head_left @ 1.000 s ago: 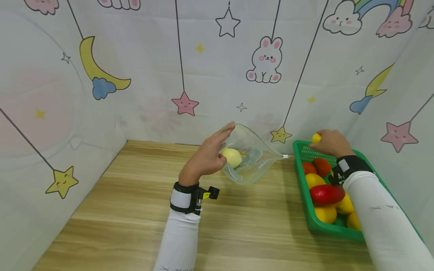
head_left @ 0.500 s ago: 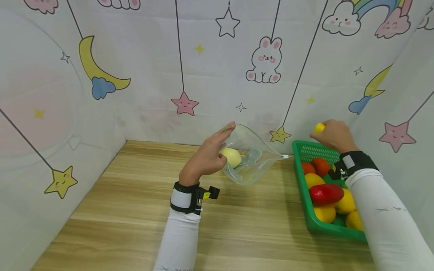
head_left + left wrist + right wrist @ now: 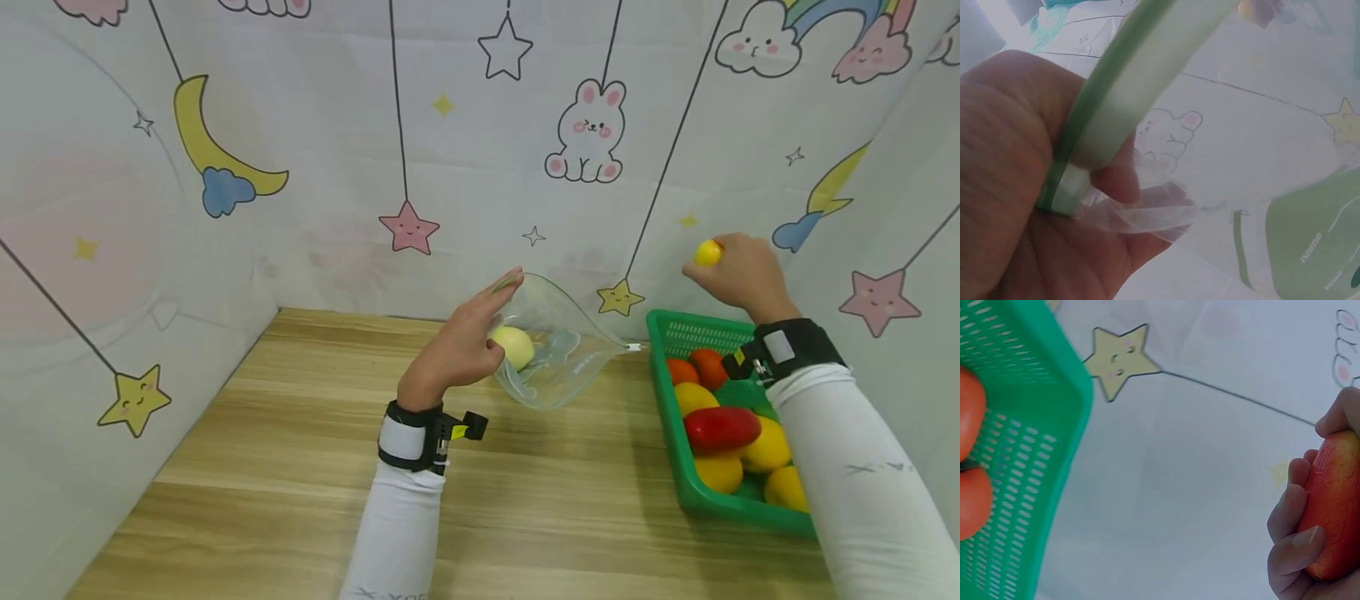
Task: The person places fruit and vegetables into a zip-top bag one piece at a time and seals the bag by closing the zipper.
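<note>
My left hand (image 3: 463, 343) holds the rim of a clear zip bag (image 3: 558, 379), whose mouth gapes. In the left wrist view the bag's green zip strip (image 3: 1107, 87) runs between the thumb and fingers. Inside the bag lies a pale yellow round fruit (image 3: 516, 348), partly covered by the hand. My right hand (image 3: 746, 271) is raised above the basket's far end and grips a mango (image 3: 1338, 506). The right wrist view shows its red and yellow skin with fingers wrapped around it; from the head only a yellow end sticks out.
A green plastic basket (image 3: 712, 502) stands on the right of the wooden table (image 3: 555, 500). It holds tomatoes (image 3: 708, 367), a long red fruit (image 3: 722, 429) and several yellow-orange fruits (image 3: 718, 473). My right forearm hides part of it. A printed white cloth (image 3: 480, 150) walls the back and sides.
My right hand has lifted the mango up out of the basket to above its rim. The left hand and the bag have stayed in place.
</note>
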Action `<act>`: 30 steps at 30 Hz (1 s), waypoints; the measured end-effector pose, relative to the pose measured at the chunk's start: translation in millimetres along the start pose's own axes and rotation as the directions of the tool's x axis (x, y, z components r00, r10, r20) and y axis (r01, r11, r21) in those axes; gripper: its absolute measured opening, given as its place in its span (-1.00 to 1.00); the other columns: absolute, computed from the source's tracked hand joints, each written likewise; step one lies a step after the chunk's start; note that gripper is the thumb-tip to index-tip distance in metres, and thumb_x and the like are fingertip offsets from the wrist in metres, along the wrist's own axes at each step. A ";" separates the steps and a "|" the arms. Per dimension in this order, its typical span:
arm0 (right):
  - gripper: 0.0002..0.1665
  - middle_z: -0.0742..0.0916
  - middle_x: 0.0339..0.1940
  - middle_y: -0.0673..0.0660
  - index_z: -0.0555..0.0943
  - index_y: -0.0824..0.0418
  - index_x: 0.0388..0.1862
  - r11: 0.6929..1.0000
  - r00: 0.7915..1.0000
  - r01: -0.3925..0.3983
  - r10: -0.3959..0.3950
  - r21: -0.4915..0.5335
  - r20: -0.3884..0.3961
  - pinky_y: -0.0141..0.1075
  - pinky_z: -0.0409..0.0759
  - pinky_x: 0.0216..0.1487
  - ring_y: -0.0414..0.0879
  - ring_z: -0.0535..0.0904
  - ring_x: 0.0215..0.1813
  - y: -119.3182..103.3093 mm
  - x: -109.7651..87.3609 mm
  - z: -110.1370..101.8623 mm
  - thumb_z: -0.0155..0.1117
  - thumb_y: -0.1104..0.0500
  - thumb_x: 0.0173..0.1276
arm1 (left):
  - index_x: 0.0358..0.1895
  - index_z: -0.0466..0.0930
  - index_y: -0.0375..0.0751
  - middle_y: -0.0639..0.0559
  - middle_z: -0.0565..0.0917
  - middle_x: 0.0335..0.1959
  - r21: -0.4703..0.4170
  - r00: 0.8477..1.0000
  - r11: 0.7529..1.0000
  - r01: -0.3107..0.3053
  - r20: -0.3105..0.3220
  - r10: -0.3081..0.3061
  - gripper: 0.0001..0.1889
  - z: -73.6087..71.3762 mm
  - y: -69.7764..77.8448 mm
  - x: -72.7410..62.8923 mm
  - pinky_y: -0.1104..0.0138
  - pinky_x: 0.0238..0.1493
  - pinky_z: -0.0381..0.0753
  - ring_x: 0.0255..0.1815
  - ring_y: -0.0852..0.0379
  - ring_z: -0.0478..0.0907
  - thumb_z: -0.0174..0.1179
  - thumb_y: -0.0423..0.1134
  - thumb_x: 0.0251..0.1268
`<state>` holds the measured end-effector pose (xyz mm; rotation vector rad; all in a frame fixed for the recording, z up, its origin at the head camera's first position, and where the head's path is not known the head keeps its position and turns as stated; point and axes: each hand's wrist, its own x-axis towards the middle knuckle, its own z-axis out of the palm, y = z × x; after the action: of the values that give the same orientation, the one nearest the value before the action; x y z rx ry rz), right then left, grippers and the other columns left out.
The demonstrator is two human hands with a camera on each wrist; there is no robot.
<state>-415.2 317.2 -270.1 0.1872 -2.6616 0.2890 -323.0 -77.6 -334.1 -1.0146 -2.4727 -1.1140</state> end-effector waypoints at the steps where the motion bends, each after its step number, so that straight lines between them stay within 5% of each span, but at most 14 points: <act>1: -0.56 0.52 -0.60 0.22 0.53 0.35 -0.45 1.000 1.000 0.005 -0.005 0.003 -0.009 -0.21 0.31 -0.55 0.10 0.41 -0.54 -3.5 1.1 -2.3 0.20 -0.05 0.26 | 0.59 0.10 -0.28 -0.04 0.08 0.66 -0.002 1.000 1.000 0.001 -0.001 -0.001 -0.07 -0.2 0.3 -0.1 0.36 -0.38 0.30 0.66 0.02 0.05 -0.08 -0.68 -0.04; 9: -0.57 0.54 -0.58 0.23 0.53 0.34 -0.43 0.999 0.998 0.039 -0.037 0.030 -0.058 -0.21 0.31 -0.56 0.09 0.42 -0.52 -29.8 3.4 -15.7 0.19 -0.06 0.26 | 0.60 0.09 -0.26 0.01 0.07 0.67 0.013 1.000 1.000 0.016 0.000 -0.016 -0.06 -0.2 1.0 -0.3 0.28 -0.09 0.40 0.66 0.03 0.05 -0.07 -0.66 -0.04; 13: -0.57 0.55 -0.58 0.24 0.56 0.35 -0.40 0.995 0.992 0.084 -0.079 0.053 -0.095 -0.20 0.31 -0.53 0.10 0.42 -0.51 -48.4 2.2 -23.0 0.19 -0.06 0.27 | 0.59 0.09 -0.26 0.00 0.07 0.67 0.013 1.000 1.000 0.011 -0.003 -0.011 -0.07 0.3 1.2 0.3 0.29 -0.24 0.39 0.65 0.03 0.07 -0.07 -0.66 -0.04; 19: -0.61 0.55 -0.60 0.22 0.55 0.32 -0.45 0.981 0.976 0.176 -0.163 0.085 -0.142 -0.21 0.33 -0.50 0.09 0.41 -0.51 -81.0 -3.3 -34.9 0.20 -0.02 0.27 | 0.59 0.10 -0.26 -0.01 0.08 0.67 0.017 1.000 1.000 0.011 -0.008 -0.011 -0.06 0.9 2.3 0.9 0.29 -0.11 0.41 0.65 0.02 0.09 -0.07 -0.66 -0.05; 26: -0.63 0.59 -0.58 0.22 0.56 0.30 -0.48 0.956 0.955 0.267 -0.247 0.120 -0.164 -0.24 0.39 -0.48 0.07 0.44 -0.50 -118.5 -15.0 -47.0 0.24 -0.01 0.28 | 0.59 0.09 -0.28 -0.03 0.07 0.67 0.013 1.000 1.000 -0.001 -0.005 0.001 -0.06 2.0 3.1 1.8 0.30 -0.28 0.35 0.65 0.02 0.07 -0.08 -0.67 -0.05; 30: -0.67 0.64 -0.54 0.22 0.61 0.31 -0.41 0.938 0.940 0.321 -0.301 0.128 -0.159 -0.25 0.44 -0.45 0.06 0.47 -0.48 -137.6 -22.3 -48.0 0.29 0.02 0.27 | 0.59 0.09 -0.29 -0.04 0.07 0.67 0.010 1.000 1.000 -0.003 -0.009 0.003 -0.06 2.4 2.7 2.0 0.29 -0.20 0.38 0.66 0.03 0.04 -0.07 -0.69 -0.06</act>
<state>-350.4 197.0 -214.5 0.6098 -2.4263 0.3856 -322.5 -73.6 -333.3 -1.0083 -2.4663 -1.1019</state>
